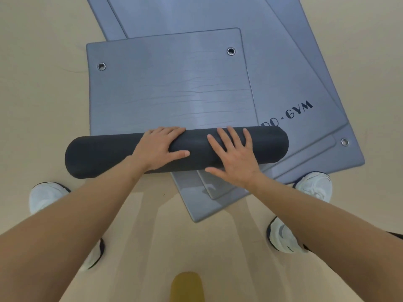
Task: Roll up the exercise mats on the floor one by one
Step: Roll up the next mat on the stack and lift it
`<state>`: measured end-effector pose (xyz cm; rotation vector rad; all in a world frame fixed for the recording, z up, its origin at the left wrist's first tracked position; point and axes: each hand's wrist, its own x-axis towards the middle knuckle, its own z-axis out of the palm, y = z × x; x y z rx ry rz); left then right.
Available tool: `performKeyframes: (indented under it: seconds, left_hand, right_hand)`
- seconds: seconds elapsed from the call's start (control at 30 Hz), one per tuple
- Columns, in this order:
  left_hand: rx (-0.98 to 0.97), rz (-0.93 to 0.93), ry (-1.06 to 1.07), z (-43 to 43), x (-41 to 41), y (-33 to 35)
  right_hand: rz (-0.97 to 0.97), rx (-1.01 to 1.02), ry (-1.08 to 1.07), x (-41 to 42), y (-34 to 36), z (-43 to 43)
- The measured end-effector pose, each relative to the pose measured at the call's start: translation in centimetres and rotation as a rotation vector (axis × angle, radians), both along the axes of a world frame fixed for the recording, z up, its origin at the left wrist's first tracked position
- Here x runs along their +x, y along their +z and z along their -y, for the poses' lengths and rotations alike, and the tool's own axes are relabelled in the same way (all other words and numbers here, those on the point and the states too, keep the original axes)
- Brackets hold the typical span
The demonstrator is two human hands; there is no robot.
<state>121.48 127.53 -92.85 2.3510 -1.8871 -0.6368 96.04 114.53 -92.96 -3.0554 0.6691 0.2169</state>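
Head view: left hand [158, 147], right hand [234, 156] press flat on one half-rolled mat [170, 88] over three flat mats [294, 83].

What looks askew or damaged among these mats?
The lower mats lie fanned at different angles, corners misaligned. The top mat, partly rolled under the left hand and right hand, has thin wavy creases across its surface.

beige floor [43, 83] | white sneakers [46, 196] on it, left and right | mustard-yellow object [187, 286] at bottom edge
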Motion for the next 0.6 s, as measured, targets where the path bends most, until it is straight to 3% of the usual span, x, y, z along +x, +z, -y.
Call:
performKeyframes:
  seconds: [0.23, 0.37, 0.47, 0.53, 0.6]
  left_hand:
    - [-0.439, 0.209, 0.175, -0.7, -2.2, 0.4]
    - [-0.316, 0.243, 0.161, -1.6, -1.9, -0.4]
    - [-0.151, 0.274, 0.099, -0.3, -0.4, 0.0]
    - [-0.080, 0.276, 0.102, 0.8, 0.6, 0.2]
    - [-0.036, 0.282, 0.094, 1.9, 1.5, 0.2]
  right_hand:
    - [-0.063, 0.116, -0.042, 5.0, 1.0, 6.2]
    - [-0.041, 0.227, -0.083, 7.2, 0.7, 9.2]
    - [0.082, 0.304, -0.130, 8.1, 1.0, 10.5]
    - [0.146, 0.285, -0.099, 8.3, 1.3, 10.6]
    - [0.084, 0.220, -0.035, 8.2, 1.1, 10.2]
